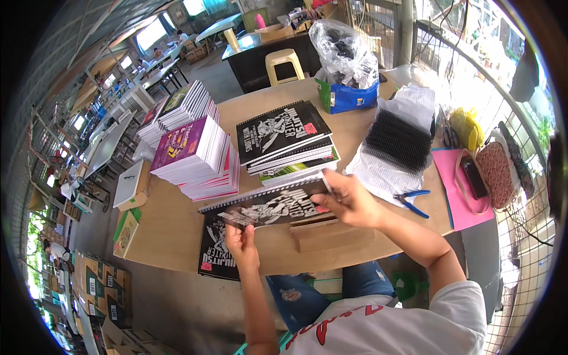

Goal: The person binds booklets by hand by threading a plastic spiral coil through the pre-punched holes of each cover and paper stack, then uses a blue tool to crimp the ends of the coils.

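My left hand (242, 244) and my right hand (353, 200) hold a black spiral-bound book (269, 206) tilted above the front of the table. The left thumb and fingers pinch its lower edge, while the right hand grips its right end. White artwork and a pink patch show on its cover. Partly under it, another black spiral-bound book (216, 254) lies at the table's front edge. Just beyond stands a stack of books topped by a black spiral-bound one (284, 131). A brown cardboard piece (331, 235) lies below my right hand.
Piles of purple-covered books (192, 148) stand left on the table (160, 239). To the right are black binding coils (397, 141) on white wrap, blue-handled pliers (414, 202), a pink sheet (467, 204) and a woven bag (497, 171). A blue-green box (349, 97) holding clear plastic stands behind.
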The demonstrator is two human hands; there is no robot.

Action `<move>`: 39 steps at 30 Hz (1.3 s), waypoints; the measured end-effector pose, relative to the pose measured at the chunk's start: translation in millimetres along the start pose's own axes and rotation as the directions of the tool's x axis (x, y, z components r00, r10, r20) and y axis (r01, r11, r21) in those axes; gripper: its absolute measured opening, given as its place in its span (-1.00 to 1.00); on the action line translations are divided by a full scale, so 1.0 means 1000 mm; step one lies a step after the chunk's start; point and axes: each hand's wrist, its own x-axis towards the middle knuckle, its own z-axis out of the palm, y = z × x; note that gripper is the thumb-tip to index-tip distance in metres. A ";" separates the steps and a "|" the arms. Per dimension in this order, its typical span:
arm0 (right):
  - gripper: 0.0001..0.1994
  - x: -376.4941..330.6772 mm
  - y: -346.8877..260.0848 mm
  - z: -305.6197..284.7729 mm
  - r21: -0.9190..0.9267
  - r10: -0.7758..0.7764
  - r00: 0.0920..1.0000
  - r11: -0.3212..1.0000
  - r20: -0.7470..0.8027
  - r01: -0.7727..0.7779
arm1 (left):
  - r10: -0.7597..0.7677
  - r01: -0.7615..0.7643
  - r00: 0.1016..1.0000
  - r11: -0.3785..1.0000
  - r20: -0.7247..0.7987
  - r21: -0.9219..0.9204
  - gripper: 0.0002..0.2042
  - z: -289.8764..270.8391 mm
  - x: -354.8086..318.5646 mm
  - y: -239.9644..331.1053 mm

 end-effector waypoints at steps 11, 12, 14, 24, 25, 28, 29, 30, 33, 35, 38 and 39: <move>-0.55 -0.089 0.026 -0.062 -0.241 0.222 0.975 0.946 -0.008 -0.218 | -0.145 0.139 0.987 0.987 0.069 0.083 -0.43 0.026 -0.066 -0.075; -0.49 -0.104 0.042 -0.062 -0.191 0.117 0.986 0.972 -0.116 -0.138 | -0.158 0.143 0.982 0.981 0.107 0.132 -0.44 0.012 -0.075 -0.104; -0.39 -0.128 0.074 -0.037 0.010 0.154 0.970 0.988 -0.189 -0.155 | -0.182 0.141 0.969 0.963 0.165 0.229 -0.43 -0.010 -0.095 -0.153; -0.51 -0.141 0.082 -0.026 -0.014 0.135 0.933 0.989 -0.334 -0.148 | 0.105 -0.653 0.757 0.180 0.645 0.736 -0.52 0.171 -0.044 0.058; -0.59 -0.131 0.078 -0.047 -0.052 0.068 0.967 0.995 -0.246 -0.084 | 0.109 -0.653 0.757 0.178 0.644 0.736 -0.52 0.168 -0.044 0.054; -0.72 -0.095 0.110 -0.124 -0.380 0.115 0.906 0.880 -0.407 -0.283 | 0.131 -0.665 0.740 0.283 0.659 0.691 -0.61 0.161 -0.036 0.043; -0.74 -0.081 0.130 -0.149 -0.562 0.122 0.870 0.719 -0.479 -0.410 | 0.124 -0.669 0.735 0.293 0.666 0.683 -0.61 0.164 -0.036 0.041; -0.77 -0.067 0.140 -0.153 -0.747 0.038 0.874 0.503 -0.484 -0.435 | 0.178 -0.673 0.736 0.301 0.653 0.676 -0.61 0.166 -0.035 0.037; -0.82 -0.052 0.171 -0.160 -0.919 -0.022 0.922 0.094 -0.385 -0.382 | 0.245 -0.670 0.738 0.382 0.629 0.637 -0.64 0.172 -0.033 0.032; -0.85 -0.054 0.176 -0.164 -0.950 0.017 0.950 -0.047 -0.311 -0.310 | 0.250 -0.657 0.743 0.450 0.621 0.605 -0.65 0.177 -0.033 0.034; -0.88 -0.058 0.153 -0.162 -0.952 -0.232 0.934 0.208 -0.271 -0.224 | 0.257 -0.685 0.724 0.370 0.640 0.627 -0.76 0.178 -0.035 0.036; -0.88 -0.062 0.147 -0.168 -0.951 -0.227 0.934 0.201 -0.277 -0.233 | 0.255 -0.688 0.721 0.378 0.645 0.620 -0.76 0.180 -0.035 0.031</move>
